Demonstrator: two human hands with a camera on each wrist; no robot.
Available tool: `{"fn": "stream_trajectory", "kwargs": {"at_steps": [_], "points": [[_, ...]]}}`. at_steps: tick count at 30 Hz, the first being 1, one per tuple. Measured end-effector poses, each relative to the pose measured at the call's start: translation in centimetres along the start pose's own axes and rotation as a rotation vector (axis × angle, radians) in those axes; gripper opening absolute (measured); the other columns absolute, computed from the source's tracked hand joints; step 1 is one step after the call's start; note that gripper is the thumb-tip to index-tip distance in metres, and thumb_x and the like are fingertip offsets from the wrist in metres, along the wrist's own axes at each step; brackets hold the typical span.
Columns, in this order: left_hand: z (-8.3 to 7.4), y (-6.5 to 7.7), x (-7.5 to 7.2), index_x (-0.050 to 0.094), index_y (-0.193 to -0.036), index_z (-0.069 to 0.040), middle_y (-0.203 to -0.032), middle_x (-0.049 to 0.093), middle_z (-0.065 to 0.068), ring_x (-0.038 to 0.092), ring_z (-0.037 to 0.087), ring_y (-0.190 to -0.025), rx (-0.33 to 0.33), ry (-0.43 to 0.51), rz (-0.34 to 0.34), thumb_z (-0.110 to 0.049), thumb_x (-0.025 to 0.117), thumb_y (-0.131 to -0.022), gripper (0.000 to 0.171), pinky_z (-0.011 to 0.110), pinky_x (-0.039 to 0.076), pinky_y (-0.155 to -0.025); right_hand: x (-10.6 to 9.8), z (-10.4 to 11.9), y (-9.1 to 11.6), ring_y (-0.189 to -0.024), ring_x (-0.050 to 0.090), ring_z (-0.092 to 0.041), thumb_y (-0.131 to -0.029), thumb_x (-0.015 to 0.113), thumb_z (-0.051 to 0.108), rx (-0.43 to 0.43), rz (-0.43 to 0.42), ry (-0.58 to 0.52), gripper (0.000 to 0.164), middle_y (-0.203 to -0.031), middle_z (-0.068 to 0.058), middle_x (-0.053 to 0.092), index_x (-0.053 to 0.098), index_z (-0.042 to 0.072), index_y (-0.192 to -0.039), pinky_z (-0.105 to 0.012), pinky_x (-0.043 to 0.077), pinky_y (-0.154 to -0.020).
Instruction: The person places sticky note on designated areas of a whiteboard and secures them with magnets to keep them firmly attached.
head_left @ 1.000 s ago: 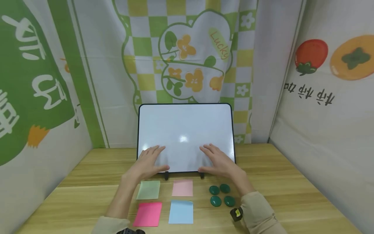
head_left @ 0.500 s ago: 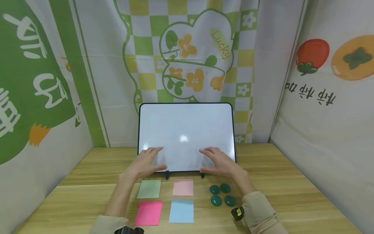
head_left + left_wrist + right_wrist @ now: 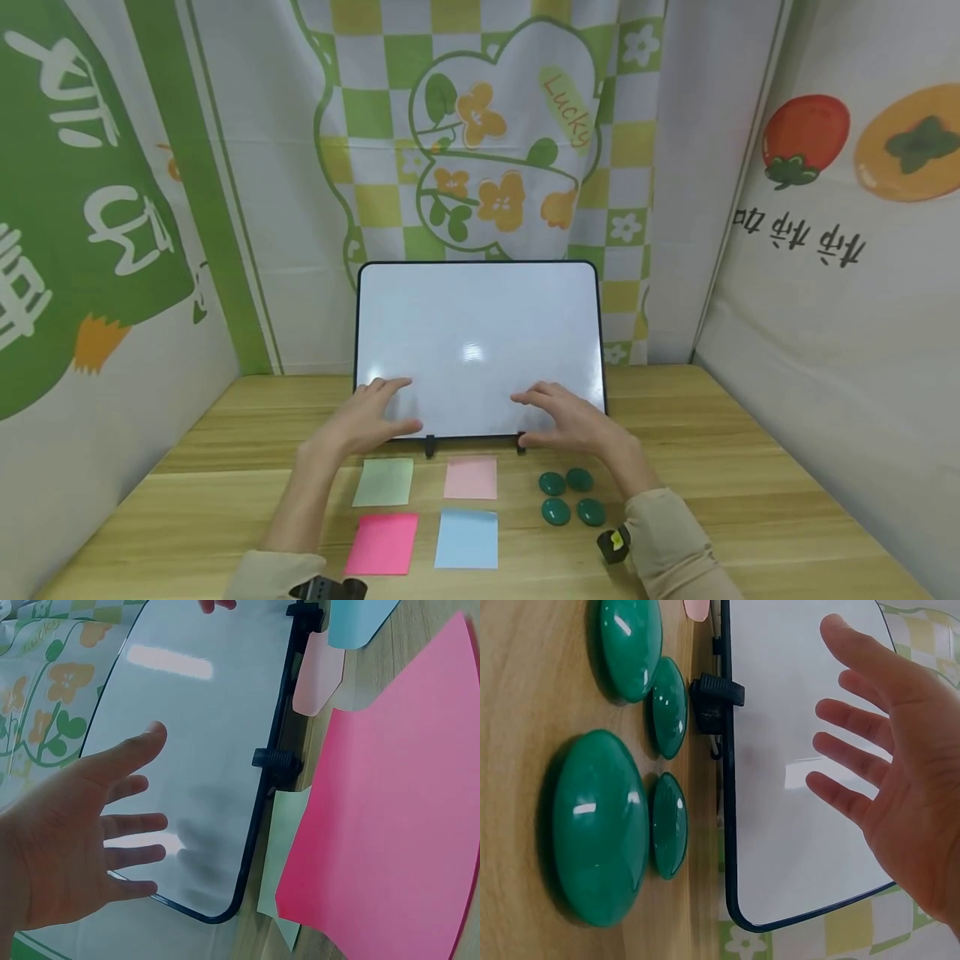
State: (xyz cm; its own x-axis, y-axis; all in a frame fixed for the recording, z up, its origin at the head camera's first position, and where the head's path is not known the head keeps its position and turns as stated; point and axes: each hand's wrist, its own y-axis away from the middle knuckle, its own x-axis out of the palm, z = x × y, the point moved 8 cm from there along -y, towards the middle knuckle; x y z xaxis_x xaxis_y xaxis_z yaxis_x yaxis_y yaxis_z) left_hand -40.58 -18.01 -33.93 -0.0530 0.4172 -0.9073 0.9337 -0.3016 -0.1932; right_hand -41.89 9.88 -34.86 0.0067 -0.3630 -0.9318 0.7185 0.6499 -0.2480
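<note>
A black-framed whiteboard (image 3: pixel 480 333) stands on small black feet (image 3: pixel 430 447) at the back of the table. Before its lower left part hovers my left hand (image 3: pixel 363 419), fingers extended and thumb apart, holding nothing. My right hand (image 3: pixel 573 421) hovers likewise before the lower right part, also without anything in it. Both palms show bare in the wrist views. Between my forearms lie sticky notes: green (image 3: pixel 383 482), light pink (image 3: pixel 471 477), bright pink (image 3: pixel 382 543) and blue (image 3: pixel 467 539). Several glossy green oval magnets (image 3: pixel 600 829) sit near my right forearm.
The wooden table (image 3: pixel 757 500) reaches out to both sides of my arms. Printed curtains (image 3: pixel 495 125) hang behind the whiteboard and along the left and right sides. A dark band with a camera (image 3: pixel 613 545) is on my right wrist.
My left hand has drawn slightly left and its fingertips have lowered. The right hand's fingers have also dipped a little. Notes, magnets and whiteboard stay put, with a slight view shift.
</note>
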Motion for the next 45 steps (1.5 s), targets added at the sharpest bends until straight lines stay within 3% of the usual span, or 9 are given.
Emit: {"fn": "stream_trajectory", "kwargs": {"at_steps": [9,24,33,41,45], "points": [[0.8,0.4,-0.1,0.043,-0.148,-0.009,-0.137,0.054,0.023,0.050,0.042,-0.128,-0.016,0.066,0.032,-0.052,0.066,-0.090,0.076,0.061,0.043,-0.103,0.8,-0.6,0.0,-0.123,0.054,-0.022,-0.088,0.073,0.044,0.005,0.035,-0.067,0.061,-0.131,-0.002,0.059,0.056,0.019,-0.140,-0.045,0.048,-0.104],[1.9,1.3,0.8,0.046,-0.145,-0.014,-0.140,0.052,0.019,0.055,0.037,-0.123,-0.094,0.203,0.158,-0.045,0.073,-0.087,0.071,0.056,0.049,-0.097,0.9,-0.6,0.4,-0.121,0.056,-0.024,-0.086,0.076,0.040,-0.035,0.064,-0.120,0.057,-0.127,-0.003,0.061,0.061,0.015,-0.135,-0.048,0.048,-0.103],[2.1,1.3,1.0,0.051,-0.140,-0.010,-0.137,0.054,0.019,0.057,0.035,-0.120,-0.100,0.226,0.189,-0.039,0.073,-0.088,0.064,0.053,0.050,-0.096,0.8,-1.3,1.2,-0.119,0.056,-0.026,-0.086,0.078,0.036,-0.028,0.055,-0.157,0.055,-0.126,-0.005,0.061,0.062,0.015,-0.134,-0.051,0.051,-0.099],[2.8,1.7,1.3,0.061,-0.129,-0.013,-0.126,0.061,0.009,0.060,0.022,-0.106,-0.169,0.223,0.206,-0.036,0.074,-0.088,0.049,0.043,0.054,-0.087,1.2,-1.1,1.6,-0.117,0.057,-0.026,-0.087,0.077,0.031,-0.013,0.086,-0.198,0.049,-0.123,-0.005,0.062,0.065,0.014,-0.130,-0.052,0.049,-0.100],[3.0,1.8,1.3,0.062,-0.126,-0.009,-0.122,0.062,0.010,0.061,0.022,-0.103,-0.147,0.232,0.212,-0.034,0.075,-0.087,0.047,0.041,0.055,-0.083,1.3,-1.4,1.8,-0.115,0.057,-0.026,-0.086,0.078,0.031,-0.008,0.083,-0.214,0.047,-0.121,-0.004,0.063,0.066,0.014,-0.128,-0.052,0.049,-0.098]]}}
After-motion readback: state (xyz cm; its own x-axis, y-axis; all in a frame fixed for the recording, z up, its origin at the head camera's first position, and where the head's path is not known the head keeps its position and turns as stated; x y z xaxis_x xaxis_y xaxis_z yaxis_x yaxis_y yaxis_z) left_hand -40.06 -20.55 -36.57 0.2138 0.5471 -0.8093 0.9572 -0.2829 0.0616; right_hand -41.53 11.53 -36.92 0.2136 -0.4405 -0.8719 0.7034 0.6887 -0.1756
